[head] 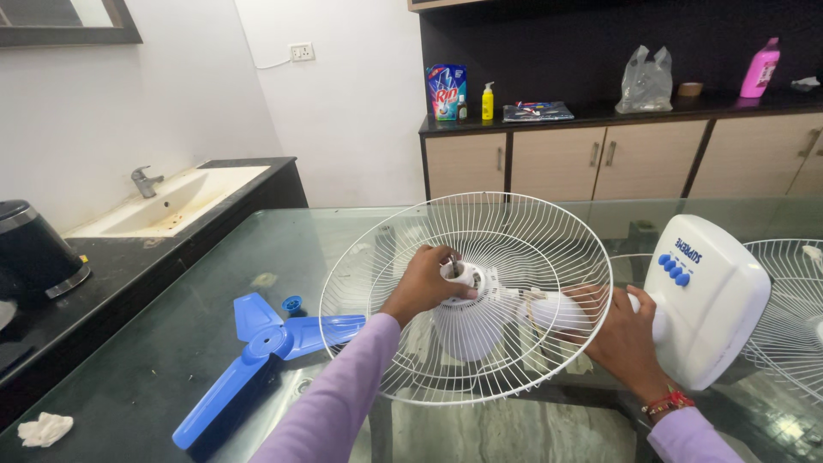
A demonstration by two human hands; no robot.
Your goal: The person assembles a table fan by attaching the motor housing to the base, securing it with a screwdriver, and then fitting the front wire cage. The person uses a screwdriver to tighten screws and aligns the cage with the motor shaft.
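While the white table fan (600, 300) lies on its side over the glass table (257, 249), its long axis runs left to right: the base (716, 296) with blue buttons points right and the motor shaft points left, toward the sink side. The left hand (424, 283) reaches through the round rear wire guard (467, 296), fingers pinched narrowly on the white plastic nut (459, 273) at the motor hub. The right hand (621, 334) is wrapped around the fan's neck, just beside the base. A blue three-blade fan blade (257, 343) lies flat on the glass to the left, with a small blue cap (292, 303) near it. A second wire guard (789, 317) rests at the right edge. The sink basin (167, 206) holds nothing visible; a clear plastic bag (645, 81) on the cabinet counter has contents I cannot make out
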